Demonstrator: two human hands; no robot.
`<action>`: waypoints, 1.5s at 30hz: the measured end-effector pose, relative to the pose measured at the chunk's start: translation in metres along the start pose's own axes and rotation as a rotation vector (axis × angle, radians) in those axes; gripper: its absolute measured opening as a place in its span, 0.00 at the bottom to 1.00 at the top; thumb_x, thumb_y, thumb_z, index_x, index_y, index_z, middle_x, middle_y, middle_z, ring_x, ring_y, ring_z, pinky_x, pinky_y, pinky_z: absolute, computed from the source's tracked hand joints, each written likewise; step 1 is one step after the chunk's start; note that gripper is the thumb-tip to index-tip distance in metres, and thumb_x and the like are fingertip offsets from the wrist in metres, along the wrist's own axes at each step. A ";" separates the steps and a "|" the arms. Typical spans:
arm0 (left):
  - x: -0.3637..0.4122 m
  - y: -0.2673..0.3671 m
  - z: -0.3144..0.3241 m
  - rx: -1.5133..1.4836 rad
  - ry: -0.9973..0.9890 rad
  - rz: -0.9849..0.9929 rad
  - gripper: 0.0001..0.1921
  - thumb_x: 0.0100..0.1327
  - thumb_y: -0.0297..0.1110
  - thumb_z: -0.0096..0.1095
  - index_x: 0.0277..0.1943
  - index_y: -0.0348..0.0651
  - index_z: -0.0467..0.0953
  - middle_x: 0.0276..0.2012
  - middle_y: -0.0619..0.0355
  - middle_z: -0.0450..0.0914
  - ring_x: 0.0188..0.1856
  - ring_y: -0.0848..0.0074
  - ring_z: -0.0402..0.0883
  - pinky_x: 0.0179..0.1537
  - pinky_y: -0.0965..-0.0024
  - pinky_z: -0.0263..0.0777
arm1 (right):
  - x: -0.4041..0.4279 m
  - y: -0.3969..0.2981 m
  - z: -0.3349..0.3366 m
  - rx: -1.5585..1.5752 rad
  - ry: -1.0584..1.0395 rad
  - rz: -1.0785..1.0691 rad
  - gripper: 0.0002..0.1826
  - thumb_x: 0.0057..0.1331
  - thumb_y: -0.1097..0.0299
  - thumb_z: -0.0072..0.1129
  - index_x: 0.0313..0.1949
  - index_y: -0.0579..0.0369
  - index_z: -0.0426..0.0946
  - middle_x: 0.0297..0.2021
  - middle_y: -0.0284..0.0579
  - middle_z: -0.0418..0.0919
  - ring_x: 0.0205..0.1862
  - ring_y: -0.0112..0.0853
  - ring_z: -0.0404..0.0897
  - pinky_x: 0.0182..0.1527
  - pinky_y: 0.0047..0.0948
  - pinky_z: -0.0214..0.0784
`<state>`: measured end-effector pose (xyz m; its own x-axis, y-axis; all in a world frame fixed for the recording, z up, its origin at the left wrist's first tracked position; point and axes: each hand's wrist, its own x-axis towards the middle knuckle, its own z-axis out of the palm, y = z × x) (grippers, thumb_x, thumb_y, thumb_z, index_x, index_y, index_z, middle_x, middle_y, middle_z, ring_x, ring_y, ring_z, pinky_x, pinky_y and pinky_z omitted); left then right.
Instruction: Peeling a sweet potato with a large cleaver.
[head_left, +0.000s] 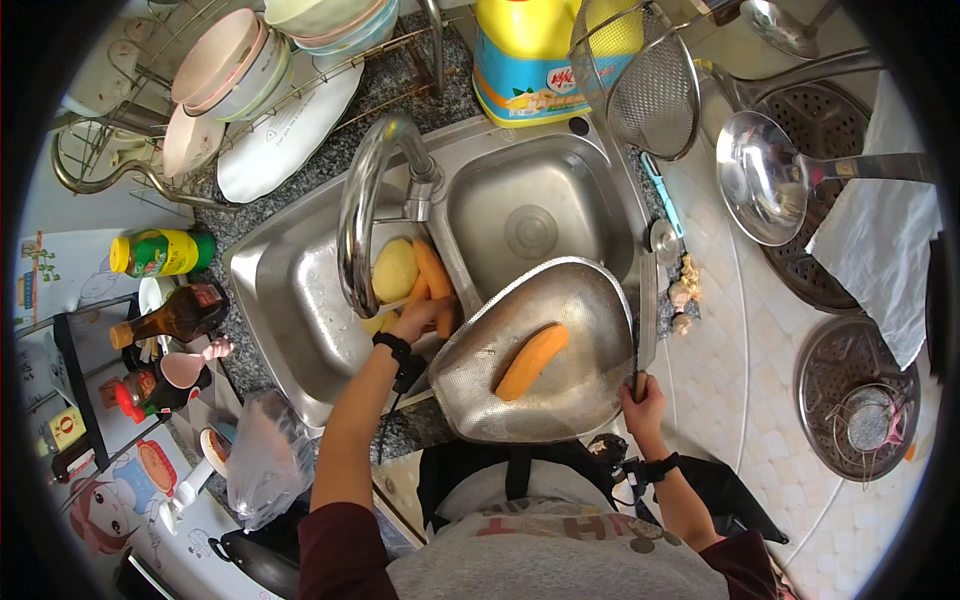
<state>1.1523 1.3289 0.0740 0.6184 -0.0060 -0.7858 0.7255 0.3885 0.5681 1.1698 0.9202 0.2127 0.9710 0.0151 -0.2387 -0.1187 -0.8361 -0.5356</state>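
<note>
In the left sink basin (300, 300), my left hand (421, 319) reaches under the tap and closes around a peeled carrot (446, 315). More peeled carrots (431, 270) and a peeled potato (395, 271) lie beside it, with another yellow piece (379, 323) partly behind my wrist. A metal mesh strainer basket (465, 367) rests across the sink's front edge, holding one peeled carrot (534, 361). My right hand (643, 409) grips the basket's right rim. A cleaver (646, 307) lies along that side, its wooden handle at my right fingers; whether they also hold it cannot be told.
The chrome tap (360, 217) arches over the left basin. Right of the sink are a blue-handled peeler (661, 195) and ginger (686, 285). A ladle (761, 180) and mesh skimmer (652, 97) hang at the upper right. Bottles (169, 315) stand left, a dish rack (225, 135) behind.
</note>
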 end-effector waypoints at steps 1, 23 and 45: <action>-0.003 0.002 -0.003 -0.015 0.007 -0.015 0.17 0.62 0.34 0.56 0.52 0.43 0.66 0.43 0.59 0.73 0.41 0.74 0.77 0.39 0.69 0.76 | 0.000 -0.002 0.000 0.001 0.014 -0.014 0.15 0.51 0.70 0.62 0.24 0.59 0.62 0.15 0.44 0.58 0.18 0.33 0.56 0.22 0.32 0.54; -0.099 0.044 -0.001 -0.801 -0.012 0.013 0.19 0.66 0.53 0.46 0.40 0.45 0.67 0.25 0.65 0.66 0.18 0.86 0.61 0.16 0.86 0.57 | -0.006 0.019 0.013 0.047 0.078 -0.049 0.13 0.49 0.71 0.64 0.29 0.61 0.68 0.20 0.51 0.72 0.22 0.41 0.71 0.28 0.37 0.64; -0.140 0.048 -0.005 -0.346 0.120 0.427 0.11 0.61 0.33 0.57 0.44 0.43 0.67 0.30 0.59 0.72 0.24 0.77 0.70 0.26 0.73 0.67 | -0.019 0.023 0.019 0.101 0.138 -0.078 0.15 0.48 0.74 0.61 0.36 0.64 0.72 0.25 0.59 0.76 0.30 0.51 0.78 0.34 0.41 0.69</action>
<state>1.0988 1.3530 0.2100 0.7819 0.3153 -0.5378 0.2647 0.6131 0.7443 1.1448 0.9110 0.1895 0.9965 -0.0035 -0.0835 -0.0554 -0.7757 -0.6286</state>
